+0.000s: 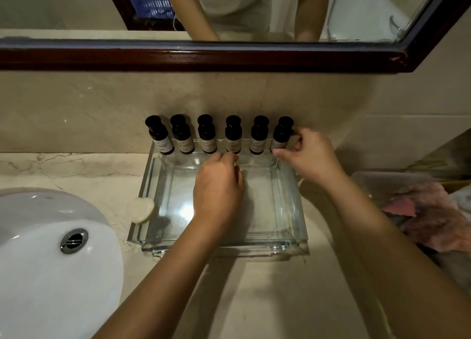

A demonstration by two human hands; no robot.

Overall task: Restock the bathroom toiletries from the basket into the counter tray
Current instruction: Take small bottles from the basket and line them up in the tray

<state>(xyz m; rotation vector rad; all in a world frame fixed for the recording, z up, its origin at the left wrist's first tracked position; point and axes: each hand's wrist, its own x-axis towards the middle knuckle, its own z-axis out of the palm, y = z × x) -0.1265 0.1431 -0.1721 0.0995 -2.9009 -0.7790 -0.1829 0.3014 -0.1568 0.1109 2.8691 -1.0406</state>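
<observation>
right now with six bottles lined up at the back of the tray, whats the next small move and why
Probably let go of the rightmost bottle once it stands straight. The right hand pinches it at the end of the row, where it leans slightly compared with its neighbours. The left hand is at the fourth bottle. The rest of the glass tray is bare, so further items could follow.

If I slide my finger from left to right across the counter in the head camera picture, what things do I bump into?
White sink → soap bar → glass tray holding six dark bottles, from the leftmost bottle to the rightmost bottle, which the right hand touches → bin with pink cloths.
</observation>
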